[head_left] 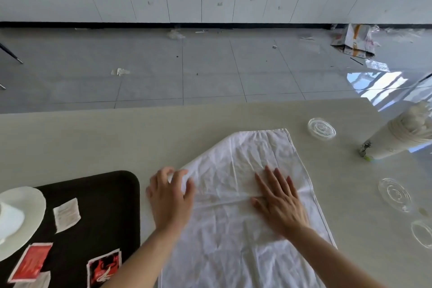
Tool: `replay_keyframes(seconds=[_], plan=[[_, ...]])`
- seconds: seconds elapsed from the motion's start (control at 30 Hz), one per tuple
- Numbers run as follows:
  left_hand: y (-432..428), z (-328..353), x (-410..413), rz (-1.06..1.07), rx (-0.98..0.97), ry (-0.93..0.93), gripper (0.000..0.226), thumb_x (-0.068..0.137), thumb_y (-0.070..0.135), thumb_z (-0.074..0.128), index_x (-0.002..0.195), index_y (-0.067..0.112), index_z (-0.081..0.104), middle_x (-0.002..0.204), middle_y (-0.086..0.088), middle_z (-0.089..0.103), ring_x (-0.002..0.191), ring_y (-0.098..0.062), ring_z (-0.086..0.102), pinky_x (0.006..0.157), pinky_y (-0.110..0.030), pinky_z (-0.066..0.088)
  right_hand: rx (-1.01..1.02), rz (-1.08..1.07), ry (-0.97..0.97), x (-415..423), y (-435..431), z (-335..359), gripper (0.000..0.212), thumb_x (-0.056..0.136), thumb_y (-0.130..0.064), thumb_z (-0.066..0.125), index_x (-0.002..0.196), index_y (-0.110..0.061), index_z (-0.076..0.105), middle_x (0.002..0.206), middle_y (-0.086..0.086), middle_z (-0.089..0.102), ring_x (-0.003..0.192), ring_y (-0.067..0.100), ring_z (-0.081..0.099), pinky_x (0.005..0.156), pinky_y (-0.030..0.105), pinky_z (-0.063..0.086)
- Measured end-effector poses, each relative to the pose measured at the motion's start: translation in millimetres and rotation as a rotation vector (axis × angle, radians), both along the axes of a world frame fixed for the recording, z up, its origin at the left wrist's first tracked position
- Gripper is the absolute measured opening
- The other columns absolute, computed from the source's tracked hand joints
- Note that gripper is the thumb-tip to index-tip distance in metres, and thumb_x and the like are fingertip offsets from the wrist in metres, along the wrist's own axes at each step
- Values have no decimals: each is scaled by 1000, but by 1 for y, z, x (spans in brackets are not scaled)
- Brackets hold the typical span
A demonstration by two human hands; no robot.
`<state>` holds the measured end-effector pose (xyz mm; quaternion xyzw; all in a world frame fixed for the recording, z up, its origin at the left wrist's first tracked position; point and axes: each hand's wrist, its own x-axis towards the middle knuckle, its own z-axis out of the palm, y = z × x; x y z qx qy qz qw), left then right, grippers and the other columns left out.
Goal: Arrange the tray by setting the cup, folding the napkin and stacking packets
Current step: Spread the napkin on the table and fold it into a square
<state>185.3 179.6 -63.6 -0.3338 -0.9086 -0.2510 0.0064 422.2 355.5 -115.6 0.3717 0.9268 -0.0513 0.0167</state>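
Note:
A white cloth napkin (238, 161) lies spread on the beige table (93, 138), with its far left corner folded over. My left hand (169, 196) pinches the napkin's left edge at the fold. My right hand (279, 201) rests flat on the cloth, fingers spread. At the left sits a black tray (109, 206). On it are a white saucer (30, 208) with a white cup (9, 220) cut off by the frame edge, a white packet (66, 214), a red packet (31, 262) and a black-and-red packet (104, 268).
Three clear plastic lids lie on the right of the table: one (321, 128) at the back, one (395, 194) nearer, one (423, 232) at the frame edge. A sleeve of stacked paper cups (397, 138) lies on its side. Beyond the far table edge is littered tiled floor.

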Motion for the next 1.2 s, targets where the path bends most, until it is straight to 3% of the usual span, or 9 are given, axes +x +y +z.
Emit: replay_keyframes(seconds=[0.2, 0.33, 0.47, 0.57, 0.77, 0.93, 1.03, 1.1, 1.2], plan=[[67, 25, -43, 5, -473, -235, 61, 95, 58, 31, 109, 8, 63, 114, -19, 63, 106, -38, 59, 86, -43, 47, -37, -16, -7, -2, -2, 7, 67, 91, -76, 12, 150, -49, -6, 163, -10, -9, 149, 15, -15, 121, 43, -4], [87, 33, -54, -15, -505, -488, 60, 98, 49, 31, 113, 0, 63, 115, -23, 65, 103, -36, 62, 87, -39, 46, -24, -21, 9, -3, -4, 10, 67, 91, -76, 13, 151, -49, -3, 163, -10, -6, 150, 17, -10, 120, 43, -4], [89, 46, -53, 6, -461, -1136, 44, 90, 45, 51, 56, 17, 56, 47, -3, 51, 40, -18, 42, 48, -24, 32, -11, -30, 39, -1, -2, 6, 66, 92, -75, 20, 151, -49, 4, 164, -10, 4, 151, 17, 0, 120, 42, 0], [88, 45, -37, -75, -277, -1255, 35, 79, 46, 72, 78, 11, 70, 61, -2, 69, 52, -20, 64, 49, -25, 49, -5, -38, 57, 0, -1, 1, 66, 92, -75, 23, 151, -49, 8, 164, -12, 8, 151, 15, 0, 120, 42, 4], [89, 35, -14, -163, -262, -922, 17, 71, 18, 82, 80, 7, 73, 64, -4, 65, 46, -14, 54, 44, -20, 38, -5, -52, 57, 0, 0, 0, 64, 93, -74, 23, 151, -50, 12, 163, -12, 12, 151, 13, 0, 120, 41, 5], [81, 39, -33, -57, -11, -588, 25, 69, 21, 81, 58, 17, 60, 55, 6, 56, 58, -19, 53, 53, -25, 38, -16, -57, 64, -1, 0, 2, 63, 92, -74, 21, 150, -50, 14, 163, -13, 12, 151, 13, 0, 120, 41, 4], [78, 49, -63, 29, 70, -130, 10, 74, 16, 74, 82, 18, 68, 85, -7, 66, 84, -32, 60, 70, -37, 46, -1, -48, 63, 1, -2, 3, 63, 93, -73, 21, 150, -50, 10, 163, -12, 6, 151, 14, -1, 121, 41, 3], [73, 53, -78, 72, 16, 196, 36, 73, 12, 72, 107, 20, 64, 113, -15, 56, 105, -39, 50, 82, -46, 41, 5, -39, 71, 0, -1, 4, 63, 93, -73, 21, 151, -50, 7, 164, -11, 1, 151, 16, -3, 120, 43, 3], [56, 46, -60, -122, 69, 328, 42, 75, 15, 65, 116, 21, 61, 118, -17, 52, 110, -41, 48, 87, -49, 38, 27, -11, 67, 0, -2, 7, 67, 93, -73, 22, 152, -46, 5, 165, -6, -4, 151, 18, -7, 120, 48, 3]])
